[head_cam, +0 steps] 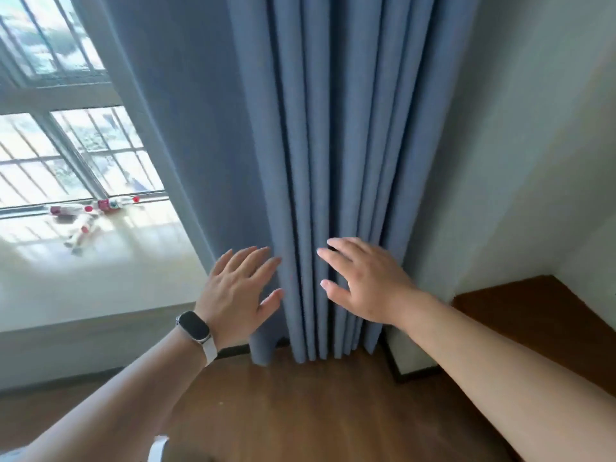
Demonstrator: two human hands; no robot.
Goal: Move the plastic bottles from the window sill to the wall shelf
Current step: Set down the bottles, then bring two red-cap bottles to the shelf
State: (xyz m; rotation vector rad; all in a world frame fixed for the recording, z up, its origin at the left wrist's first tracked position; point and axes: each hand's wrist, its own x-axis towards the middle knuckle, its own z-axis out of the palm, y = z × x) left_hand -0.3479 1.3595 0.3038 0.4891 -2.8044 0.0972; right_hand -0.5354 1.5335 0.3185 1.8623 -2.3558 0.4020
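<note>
Several clear plastic bottles with red caps and red-and-white labels point(110, 204) lie on their sides on the white window sill point(140, 248) at the left, close to the window frame. One bottle point(79, 232) lies nearer to me, at an angle. My left hand point(238, 291), with a dark watch on its wrist, is held out flat with fingers straight in front of the blue curtain point(333, 161). My right hand point(363, 283) is spread the same way beside it, holding nothing. Both hands are well to the right of the bottles. No wall shelf shows in this view.
The blue curtain hangs in folds to the wooden floor point(300, 405). A brown wooden surface point(540, 315) sits in the wall corner at the right. The barred window point(66, 145) is bright behind the sill.
</note>
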